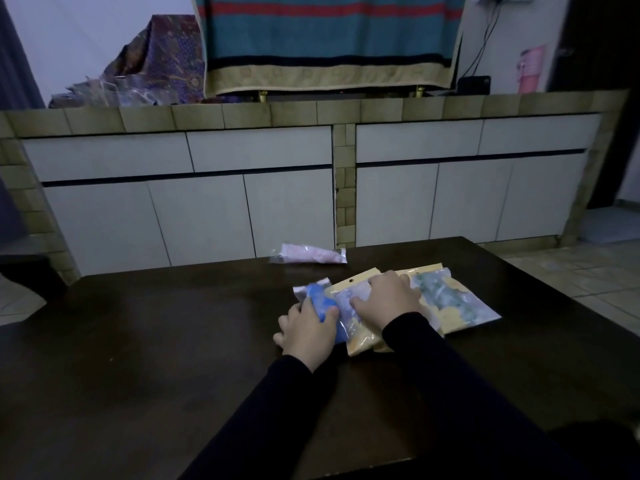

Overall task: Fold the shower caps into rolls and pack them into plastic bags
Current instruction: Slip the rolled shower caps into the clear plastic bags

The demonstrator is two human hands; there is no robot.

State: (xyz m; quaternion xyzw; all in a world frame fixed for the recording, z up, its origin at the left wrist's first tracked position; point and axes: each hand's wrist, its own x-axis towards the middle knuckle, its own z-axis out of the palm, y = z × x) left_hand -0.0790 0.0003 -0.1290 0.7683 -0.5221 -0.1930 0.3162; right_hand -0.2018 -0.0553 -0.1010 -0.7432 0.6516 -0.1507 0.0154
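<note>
Dark wooden table (156,341) fills the lower view, dim light. Your left hand (304,332) sits left of the bag cluster, fingers curled round a blue shower cap roll (320,303) that's inside a clear plastic bag (313,287), thumb on the right side of the roll, bag resting on the table. Just beside it, touching or overlapping, lies a yellow-backed bag (356,327) with a hang hole at its top edge. Your right hand (384,299) rests flat on top of that bag, fingers spread and fairly straight, pressing down, not pinching anything. Both sleeves black. Further right, partly under your right hand, a second yellow-backed bag (457,303) holds a greenish patterned cap, flat on the table. Behind the cluster, apart from it near the table's far edge, a clear bag with a pink roll (310,254) lies on its side. Beyond the table: white cabinet doors (207,209) under a tiled counter (242,116), a striped teal cloth (329,39) hanging above, patterned fabric (162,60) heaped at the left.
</note>
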